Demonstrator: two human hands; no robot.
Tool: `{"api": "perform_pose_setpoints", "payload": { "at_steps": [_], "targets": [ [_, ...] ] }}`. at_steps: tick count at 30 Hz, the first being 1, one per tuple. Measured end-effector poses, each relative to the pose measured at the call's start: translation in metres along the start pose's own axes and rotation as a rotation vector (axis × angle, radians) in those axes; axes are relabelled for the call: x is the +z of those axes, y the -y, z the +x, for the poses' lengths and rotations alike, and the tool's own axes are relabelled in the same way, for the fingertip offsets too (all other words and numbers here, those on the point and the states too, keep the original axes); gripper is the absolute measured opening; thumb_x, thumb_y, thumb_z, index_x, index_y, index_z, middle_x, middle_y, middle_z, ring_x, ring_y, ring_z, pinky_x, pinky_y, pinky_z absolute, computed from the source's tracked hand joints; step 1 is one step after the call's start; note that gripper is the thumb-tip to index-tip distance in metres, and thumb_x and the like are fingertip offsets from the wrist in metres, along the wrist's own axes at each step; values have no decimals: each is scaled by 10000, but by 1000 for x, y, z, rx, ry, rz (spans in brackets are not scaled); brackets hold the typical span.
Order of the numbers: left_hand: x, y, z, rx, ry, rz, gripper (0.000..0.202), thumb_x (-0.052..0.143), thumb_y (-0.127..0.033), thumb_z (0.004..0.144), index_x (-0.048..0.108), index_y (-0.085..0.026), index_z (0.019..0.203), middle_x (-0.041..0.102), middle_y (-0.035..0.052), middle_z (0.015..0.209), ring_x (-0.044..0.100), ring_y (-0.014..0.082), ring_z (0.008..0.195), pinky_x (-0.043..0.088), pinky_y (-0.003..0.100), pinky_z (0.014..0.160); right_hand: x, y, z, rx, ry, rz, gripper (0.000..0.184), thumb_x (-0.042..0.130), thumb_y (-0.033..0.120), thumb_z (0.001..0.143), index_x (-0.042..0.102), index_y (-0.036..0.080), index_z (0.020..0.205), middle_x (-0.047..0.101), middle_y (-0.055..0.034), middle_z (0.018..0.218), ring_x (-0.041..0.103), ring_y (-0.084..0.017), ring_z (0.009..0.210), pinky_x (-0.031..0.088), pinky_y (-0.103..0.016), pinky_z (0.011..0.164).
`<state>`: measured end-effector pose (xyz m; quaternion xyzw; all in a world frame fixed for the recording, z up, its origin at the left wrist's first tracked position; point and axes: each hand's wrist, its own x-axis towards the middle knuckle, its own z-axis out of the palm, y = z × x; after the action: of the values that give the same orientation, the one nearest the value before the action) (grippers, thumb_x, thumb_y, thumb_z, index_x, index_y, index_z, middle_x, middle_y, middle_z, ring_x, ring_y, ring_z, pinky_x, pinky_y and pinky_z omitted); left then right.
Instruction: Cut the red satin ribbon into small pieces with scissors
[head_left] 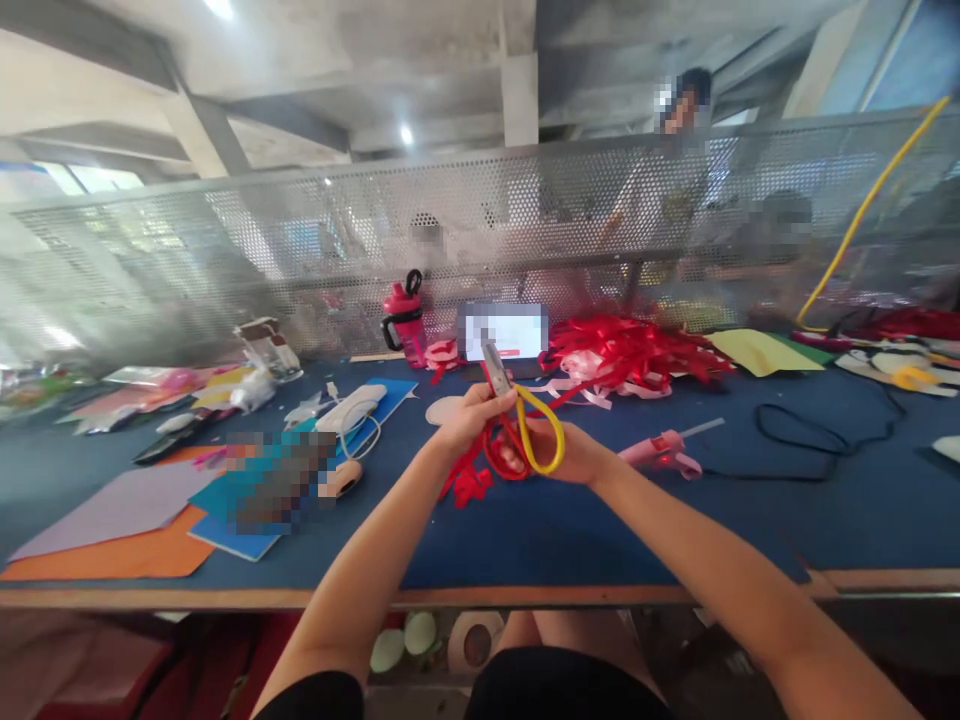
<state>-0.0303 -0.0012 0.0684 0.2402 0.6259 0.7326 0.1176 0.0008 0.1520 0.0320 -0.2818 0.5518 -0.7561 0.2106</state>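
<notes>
**Red-and-yellow-handled steel scissors (517, 405) held above the table, blades up.**
Left hand (469, 420) closed around the pivot; right hand (566, 452) curled about the yellow loop, blades clear of both palms: sound hold. Red ribbon (466, 486) hangs below; pink glue gun (660, 450) lies beyond on the blue table (525, 540).

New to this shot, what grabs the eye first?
The yellow-and-red-handled scissors at centre, held up between the left hand and right hand, with a red ribbon trailing below. Just behind them, a heap of red ribbon sprawls across the blue table top. To the right of the hands lies a pink hot glue gun.
</notes>
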Motion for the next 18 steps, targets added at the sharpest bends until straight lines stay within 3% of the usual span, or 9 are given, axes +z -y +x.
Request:
{"api": "perform_pose_setpoints", "payload": {
  "at_steps": [3, 5, 11, 18],
  "targets": [
    [-7, 9, 6, -36, 191, 87, 426, 745, -477, 645, 665, -109, 844, 621, 35, 705, 515, 86, 557, 399, 216, 530, 0, -3, -4, -56, -57, 2, 375, 707, 494, 661, 520, 182, 751, 397, 70, 553, 345, -55, 428, 296, -188, 414],
    [-17, 18, 11, -52, 211, 66, 419, 695, -479, 693, 645, -127, 915, 596, 16, 695, 484, 77, 550, 376, 213, 529, -3, -1, -5, -117, -140, -10, 360, 727, 452, 666, 497, 188, 751, 336, 93, 545, 262, -33, 406, 193, -176, 396],
    [-38, 44, 13, -58, 6, 94, 229, 601, -302, 730, 566, -156, 903, 593, -4, 705, 454, 64, 512, 334, 203, 496, -17, -5, -3, -269, -430, -54, 382, 704, 461, 703, 415, 214, 742, 336, 89, 570, 283, -48, 434, 170, -194, 404],
    [-17, 42, 4, 5, -147, 215, 310, 594, -451, 780, 611, -142, 791, 523, -34, 489, 378, 41, 368, 240, 181, 383, -20, -27, -16, -204, -568, -174, 338, 759, 317, 664, 444, 205, 710, 403, 87, 552, 329, -59, 448, 229, -202, 422]
  ]
}}
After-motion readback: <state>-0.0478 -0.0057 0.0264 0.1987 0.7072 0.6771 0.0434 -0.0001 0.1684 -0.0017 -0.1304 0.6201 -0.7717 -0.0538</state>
